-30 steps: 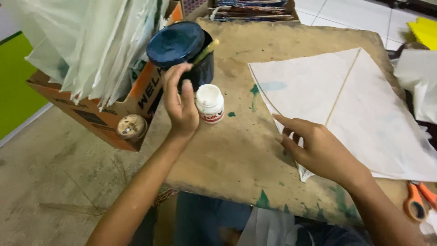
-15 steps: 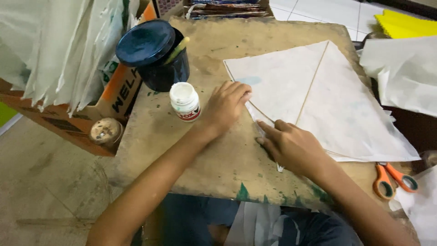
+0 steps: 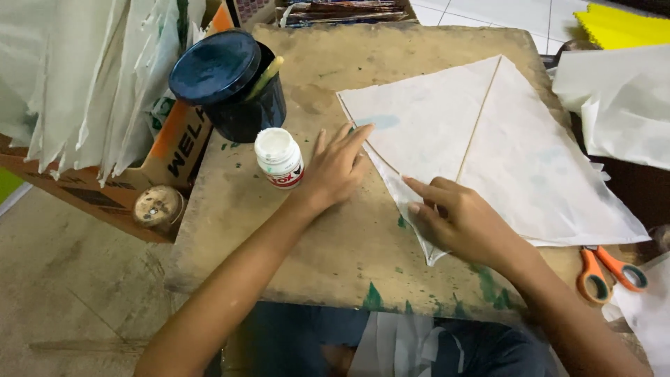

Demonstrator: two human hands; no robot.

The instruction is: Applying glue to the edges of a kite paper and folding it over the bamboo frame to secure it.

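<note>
A white paper kite [image 3: 502,153] with thin wooden spars lies flat on a worn wooden board [image 3: 314,251]. My left hand [image 3: 335,167] rests flat on the board with its fingertips on the kite's left edge. My right hand [image 3: 453,220] presses on the kite's lower left edge with fingers extended. Neither hand holds anything. A small white glue bottle [image 3: 279,158] stands just left of my left hand. Behind it sits a dark blue pot [image 3: 230,84] with a lid and a yellow-green brush handle sticking out.
Orange-handled scissors [image 3: 604,272] lie at the board's right edge. A cardboard box [image 3: 174,150] with several white paper sheets [image 3: 77,77] stands on the left, a round spool [image 3: 158,207] beside it. More white paper [image 3: 621,105] and yellow paper [image 3: 621,28] lie at right.
My left hand left the glue bottle and moved right onto the kite's left edge. My right hand slid a little along the kite's lower edge. The camera view shifted.
</note>
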